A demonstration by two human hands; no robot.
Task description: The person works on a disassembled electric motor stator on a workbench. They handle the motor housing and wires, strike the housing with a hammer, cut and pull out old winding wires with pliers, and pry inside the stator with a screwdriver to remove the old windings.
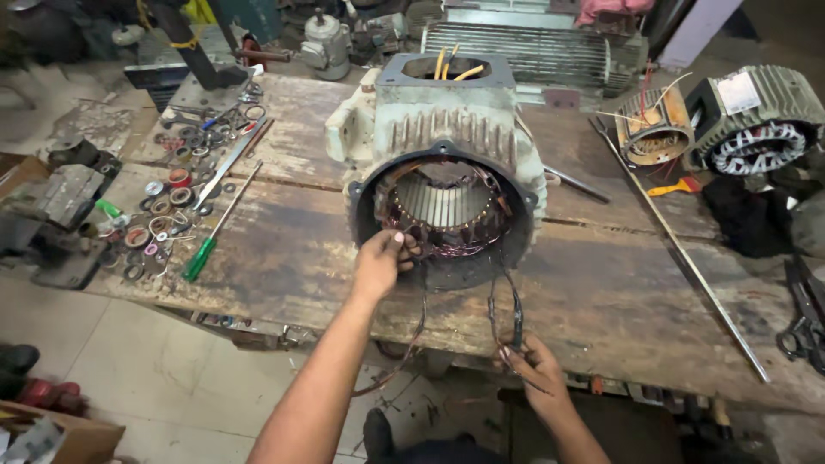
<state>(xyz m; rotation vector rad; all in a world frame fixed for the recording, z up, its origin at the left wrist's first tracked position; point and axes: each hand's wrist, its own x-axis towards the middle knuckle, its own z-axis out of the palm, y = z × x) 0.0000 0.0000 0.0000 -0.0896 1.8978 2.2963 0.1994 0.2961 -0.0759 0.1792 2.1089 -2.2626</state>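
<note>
A large pale finned motor housing (447, 125) lies on a worn wooden workbench (601, 292), its open round end facing me. Copper windings (447, 241) line the stator inside. My left hand (384, 260) reaches into the lower left of the opening, fingers pinching the windings. My right hand (534, 368) is lower, near the bench's front edge, gripping dark wire leads (514, 309) that hang from the opening.
Screwdrivers, one with a green handle (199, 258), and several tape rolls and rings (163, 215) lie at the left. Two smaller stators (653, 129) (760, 120) sit at the right, with a long metal rod (687, 258) and pliers (803, 331). Tiled floor below.
</note>
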